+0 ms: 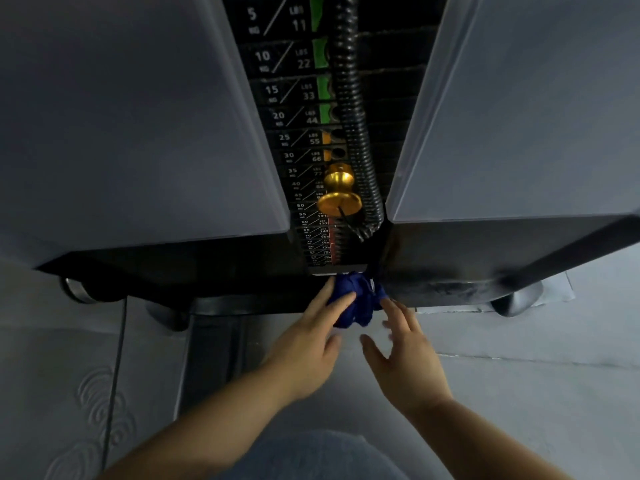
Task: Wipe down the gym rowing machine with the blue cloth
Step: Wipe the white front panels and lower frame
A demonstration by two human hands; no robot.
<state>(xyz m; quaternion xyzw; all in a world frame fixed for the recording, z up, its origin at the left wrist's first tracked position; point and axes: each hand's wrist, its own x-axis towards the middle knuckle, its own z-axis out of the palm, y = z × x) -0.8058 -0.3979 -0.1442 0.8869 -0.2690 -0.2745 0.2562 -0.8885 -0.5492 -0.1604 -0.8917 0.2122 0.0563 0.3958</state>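
Observation:
A crumpled blue cloth lies bunched against the black base of the rowing machine's weight stack, just below the lowest plates. My left hand reaches up to it, fingers fairly straight and resting on the cloth's left side. My right hand is spread with fingers straight, its fingertips at the cloth's right edge; it looks slightly blurred. Neither hand curls round the cloth.
Two grey shroud panels flank the numbered stack. A gold selector pin sticks out near the 40–50 marks, beside a coiled black cord. The black frame base stands on grey floor mats. A thin cable runs down at left.

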